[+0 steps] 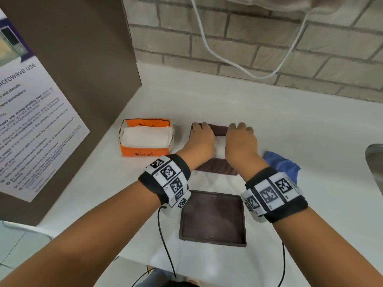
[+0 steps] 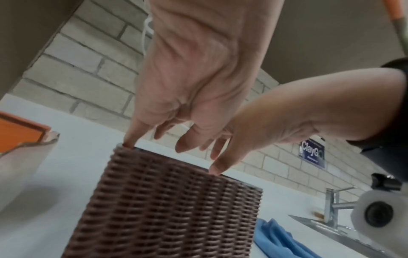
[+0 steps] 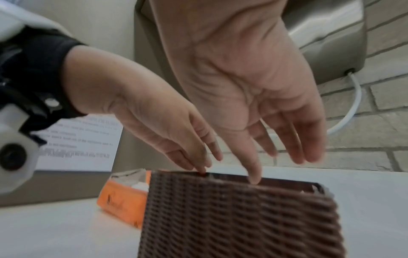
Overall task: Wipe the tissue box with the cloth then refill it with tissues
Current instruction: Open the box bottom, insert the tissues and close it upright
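Observation:
The brown woven tissue box (image 1: 215,169) stands open-topped in the middle of the white counter (image 1: 290,125). Both hands reach down over its top with straight fingers. My left hand (image 1: 200,134) covers the box's left side, and its fingertips (image 2: 130,142) touch the rim. My right hand (image 1: 239,135) covers the right side, one fingertip (image 3: 253,179) dipping just inside the rim. White tissue (image 1: 220,146) shows between the hands. The box's flat brown lid (image 1: 213,218) lies nearer to me. A blue cloth (image 1: 281,164) lies crumpled right of the box.
An opened orange tissue pack (image 1: 145,137) with white tissues sits left of the box. A tall brown panel with a notice (image 1: 41,121) walls the left side. A steel sink (image 1: 375,162) and faucet (image 2: 331,206) are at the right. A brick wall (image 1: 269,48) runs behind.

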